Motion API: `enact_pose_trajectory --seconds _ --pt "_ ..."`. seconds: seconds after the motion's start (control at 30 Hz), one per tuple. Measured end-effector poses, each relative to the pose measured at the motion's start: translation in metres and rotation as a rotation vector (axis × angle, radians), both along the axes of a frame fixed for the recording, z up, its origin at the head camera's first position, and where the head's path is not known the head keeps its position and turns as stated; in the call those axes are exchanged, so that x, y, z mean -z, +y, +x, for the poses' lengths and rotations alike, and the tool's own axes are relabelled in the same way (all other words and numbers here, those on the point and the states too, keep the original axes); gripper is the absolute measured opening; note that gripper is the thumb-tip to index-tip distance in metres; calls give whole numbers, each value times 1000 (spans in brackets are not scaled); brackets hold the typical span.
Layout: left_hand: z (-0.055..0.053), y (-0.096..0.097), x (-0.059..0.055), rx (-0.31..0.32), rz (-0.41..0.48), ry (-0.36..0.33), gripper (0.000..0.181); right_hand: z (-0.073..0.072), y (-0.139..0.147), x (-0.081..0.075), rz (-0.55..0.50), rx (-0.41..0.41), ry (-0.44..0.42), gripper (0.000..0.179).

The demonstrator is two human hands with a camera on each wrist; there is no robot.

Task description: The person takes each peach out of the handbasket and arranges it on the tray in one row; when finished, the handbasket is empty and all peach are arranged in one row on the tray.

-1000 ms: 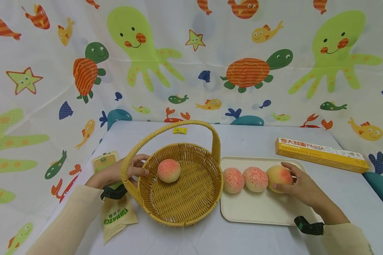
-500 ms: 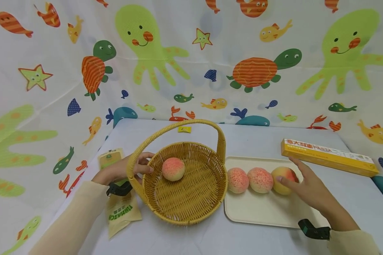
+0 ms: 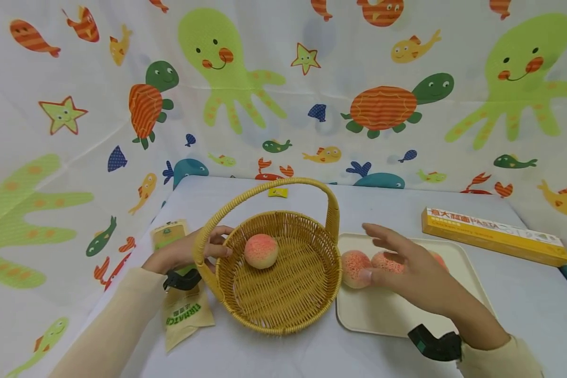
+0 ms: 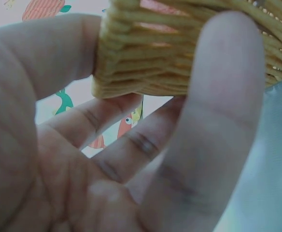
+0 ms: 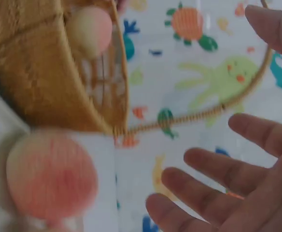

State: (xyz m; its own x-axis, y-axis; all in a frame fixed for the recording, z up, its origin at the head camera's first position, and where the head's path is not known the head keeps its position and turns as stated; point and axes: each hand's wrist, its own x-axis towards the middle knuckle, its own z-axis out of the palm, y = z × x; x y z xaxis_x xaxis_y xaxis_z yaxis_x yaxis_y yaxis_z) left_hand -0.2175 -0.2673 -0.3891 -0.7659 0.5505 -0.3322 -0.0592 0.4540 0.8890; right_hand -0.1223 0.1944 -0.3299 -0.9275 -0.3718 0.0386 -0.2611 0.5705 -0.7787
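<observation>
A wicker basket (image 3: 288,286) with a tall arched handle stands mid-table, with one pink and cream peach (image 3: 261,251) inside. My left hand (image 3: 189,252) grips its left side near the handle's base; in the left wrist view, thumb and fingers lie on either side of the woven wall (image 4: 150,67). Over the cream tray (image 3: 373,317) hovers my right hand (image 3: 413,270), fingers spread and holding nothing. Below it are the leftmost peach (image 3: 354,262), a middle peach (image 3: 387,262) partly covered, and a third (image 3: 440,260) almost hidden. The right wrist view shows a tray peach (image 5: 51,176) apart from the fingers.
A yellow pasta box (image 3: 496,236) lies behind the tray at right. A beige and green FIRMATCH packet (image 3: 186,315) is under my left forearm, beside the basket. Behind the basket sits a small yellow packet (image 3: 277,192). A sea-animal cloth (image 3: 264,105) hangs at the back.
My right hand has let go of the yellowish peach at the tray's right and moved left over the other peaches. My left hand keeps its hold on the basket. The head view has shifted slightly.
</observation>
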Motion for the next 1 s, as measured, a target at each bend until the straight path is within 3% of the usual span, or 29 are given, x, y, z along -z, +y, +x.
enact_pose_trajectory --seconds 0.1,0.27,0.47,0.63,1.0 --pt "1 0 0 -1 -4 3 62 -6 -27 1 -45 -111 -52 71" --pt "1 -1 -1 -5 -16 8 62 -30 -74 8 -51 -233 -105 76" --pt "4 -1 -2 -5 -2 11 61 -62 -123 15 8 -268 -148 78" --pt "5 1 -2 -10 9 7 60 -82 -155 27 137 -284 -139 76" --pt "5 4 -5 -8 -27 21 59 -103 -188 42 216 -297 -198 75"
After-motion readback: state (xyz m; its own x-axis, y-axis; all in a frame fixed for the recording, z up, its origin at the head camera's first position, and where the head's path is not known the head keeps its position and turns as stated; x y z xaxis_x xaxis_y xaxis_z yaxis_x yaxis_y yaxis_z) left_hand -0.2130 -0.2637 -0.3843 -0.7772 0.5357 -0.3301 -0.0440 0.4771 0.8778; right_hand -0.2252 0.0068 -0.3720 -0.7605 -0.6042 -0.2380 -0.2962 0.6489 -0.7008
